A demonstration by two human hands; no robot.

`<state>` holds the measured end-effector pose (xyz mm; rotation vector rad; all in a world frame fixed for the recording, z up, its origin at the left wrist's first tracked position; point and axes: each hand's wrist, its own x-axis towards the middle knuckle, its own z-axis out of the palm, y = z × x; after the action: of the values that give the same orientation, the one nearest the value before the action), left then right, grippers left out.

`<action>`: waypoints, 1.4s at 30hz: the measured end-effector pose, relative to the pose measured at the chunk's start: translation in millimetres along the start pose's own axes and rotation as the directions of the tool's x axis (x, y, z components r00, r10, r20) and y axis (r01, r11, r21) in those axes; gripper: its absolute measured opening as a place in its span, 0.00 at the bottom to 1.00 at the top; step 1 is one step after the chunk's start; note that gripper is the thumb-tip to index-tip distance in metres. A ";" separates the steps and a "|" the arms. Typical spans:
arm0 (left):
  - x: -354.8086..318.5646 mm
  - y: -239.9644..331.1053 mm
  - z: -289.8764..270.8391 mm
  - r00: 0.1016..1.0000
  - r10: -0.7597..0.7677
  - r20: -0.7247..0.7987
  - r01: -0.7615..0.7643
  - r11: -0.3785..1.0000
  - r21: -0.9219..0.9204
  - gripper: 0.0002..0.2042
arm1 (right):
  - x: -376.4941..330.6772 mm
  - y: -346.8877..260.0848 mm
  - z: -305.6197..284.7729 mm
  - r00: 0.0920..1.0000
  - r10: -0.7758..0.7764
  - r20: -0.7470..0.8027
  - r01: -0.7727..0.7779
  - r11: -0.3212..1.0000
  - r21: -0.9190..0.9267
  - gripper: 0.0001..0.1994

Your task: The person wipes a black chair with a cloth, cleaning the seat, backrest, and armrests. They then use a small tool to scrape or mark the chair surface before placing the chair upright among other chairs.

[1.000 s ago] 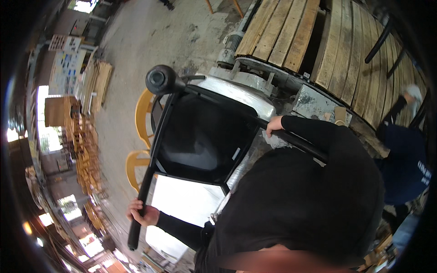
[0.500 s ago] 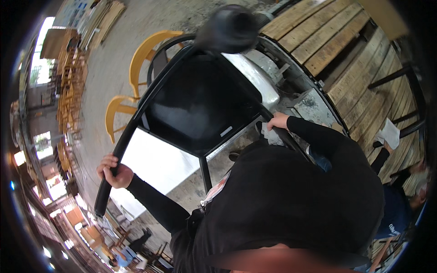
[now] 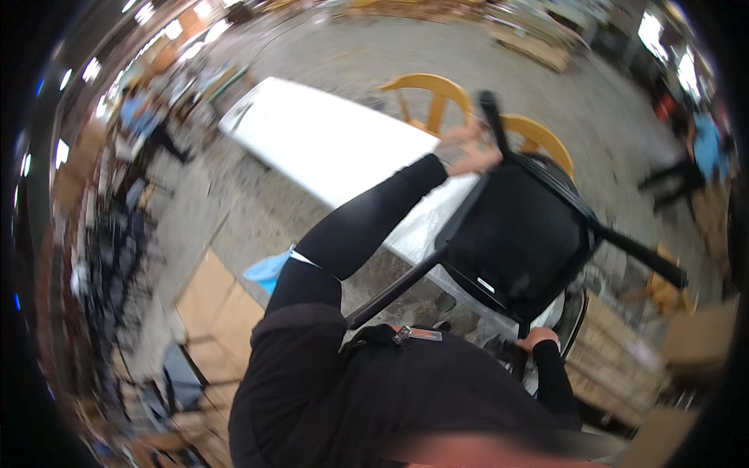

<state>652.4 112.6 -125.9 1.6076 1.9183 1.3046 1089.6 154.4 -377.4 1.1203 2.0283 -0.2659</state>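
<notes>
A black chair [image 3: 519, 234] is tipped over before me, its flat seat panel toward me and its legs sticking outward. My right hand [image 3: 538, 338] is closed round the leg nearest my body. My left hand [image 3: 474, 156] reaches across to the far side of the chair, against or right beside the far leg [image 3: 493, 121]; motion blurs its fingers, so its grip cannot be made out. Another leg [image 3: 644, 253] points out to the right, and one [image 3: 398, 292] runs toward my left upper arm. A light-blue face mask [image 3: 269, 269] hangs at my left elbow by a white strap.
A long white-topped table [image 3: 335, 140] lies beyond my left arm. Two yellow wooden chairs [image 3: 437, 97] stand behind the black chair. Flattened cardboard [image 3: 222, 308] covers floor at left; wooden slats [image 3: 616, 355] and boxes [image 3: 702, 339] are at right. One person [image 3: 706, 152] stands far right, another [image 3: 140, 121] far left.
My view has swung round, and the black chair now sits farther right. My left hand has left its place along the side leg for the chair's far side. The white cloth by my right hand no longer shows.
</notes>
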 end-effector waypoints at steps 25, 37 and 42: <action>-518.7 160.8 -333.3 0.919 -0.181 -0.351 -0.066 0.806 -0.588 0.08 | -91.4 -519.3 -217.1 0.480 -0.686 -0.547 0.821 0.570 0.005 0.18; -563.3 -127.6 -580.1 0.560 -0.423 -0.712 -0.015 0.855 -0.519 0.23 | 27.7 -752.1 -343.1 0.539 -0.745 -0.392 0.842 0.497 0.211 0.22; -665.0 -328.3 -537.7 -0.455 -0.830 -0.322 0.235 0.237 -0.943 0.19 | 59.0 -902.6 -470.2 0.550 -0.713 -0.436 0.771 0.232 0.594 0.16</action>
<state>272.5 -702.8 -298.6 -1.3697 1.9206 1.9455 107.8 -97.4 -268.4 0.3935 2.4550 -1.7406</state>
